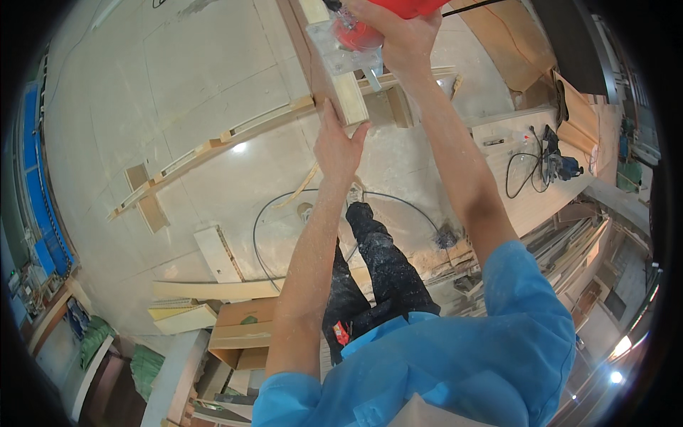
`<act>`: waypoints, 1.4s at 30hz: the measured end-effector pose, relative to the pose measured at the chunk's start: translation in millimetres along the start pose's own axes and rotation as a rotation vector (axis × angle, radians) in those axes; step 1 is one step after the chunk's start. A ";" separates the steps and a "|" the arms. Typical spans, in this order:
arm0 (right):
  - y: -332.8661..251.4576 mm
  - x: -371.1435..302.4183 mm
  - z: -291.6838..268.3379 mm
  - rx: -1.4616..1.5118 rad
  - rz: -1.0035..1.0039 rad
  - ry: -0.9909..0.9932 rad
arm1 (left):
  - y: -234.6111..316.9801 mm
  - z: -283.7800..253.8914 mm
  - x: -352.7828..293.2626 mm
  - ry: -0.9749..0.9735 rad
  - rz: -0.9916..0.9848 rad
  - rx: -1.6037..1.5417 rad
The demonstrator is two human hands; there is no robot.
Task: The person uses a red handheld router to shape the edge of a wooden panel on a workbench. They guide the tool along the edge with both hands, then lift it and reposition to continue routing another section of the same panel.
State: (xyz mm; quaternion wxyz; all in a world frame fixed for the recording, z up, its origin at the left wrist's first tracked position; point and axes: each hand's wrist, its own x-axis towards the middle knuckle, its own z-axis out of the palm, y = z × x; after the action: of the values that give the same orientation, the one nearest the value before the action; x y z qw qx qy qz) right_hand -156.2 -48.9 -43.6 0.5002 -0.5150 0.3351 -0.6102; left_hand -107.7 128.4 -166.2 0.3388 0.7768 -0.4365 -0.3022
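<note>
a pale tiled floor (206, 50) takes up most of the view, marked with thin joint lines and smudges. to the right, a jumbled stack of wood offcuts (569, 260) lies beside a pale panel (530, 203). the person wears a blue short-sleeved shirt (455, 363) and black trousers (380, 249) dusted with white specks. a long wooden board (352, 99), brown on its broad face and pale along its edge, runs from the top of the view to its near end in front of the person, above the floor. a jointed line of narrow wood strips (263, 124) crosses the floor beyond the left hand. an open cardboard box (245, 313) stands at lower left with a green mark on its side, too small to make out. a red handheld router (413, 6), cut off by the top edge, sits on the board by its clear base plate (329, 46); the right hand (411, 39) is wrapped round its body. the left hand (338, 146) pinches the board's near end, thumb on one side and fingers on the other. a blue corded power tool (567, 168) rests on the panel. a small red label (341, 332) shows on the trousers, its lettering unclear.
</note>
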 end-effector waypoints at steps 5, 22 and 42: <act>7.3 1.6 3.5 0.056 0.017 -0.042 | -2.6 1.1 4.2 -0.001 0.005 0.111; 11.1 2.3 9.4 0.076 0.023 -0.081 | -6.5 3.8 4.5 -0.053 -0.008 0.170; 11.2 -8.5 18.5 0.037 0.084 -0.110 | -2.1 0.4 5.3 -0.096 -0.047 0.154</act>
State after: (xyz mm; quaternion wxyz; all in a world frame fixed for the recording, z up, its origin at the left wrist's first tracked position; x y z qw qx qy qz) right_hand -135.7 -41.9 -51.9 0.5523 -0.5238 0.3171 -0.5658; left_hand -104.7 124.4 -169.0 0.2495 0.7952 -0.4559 -0.3123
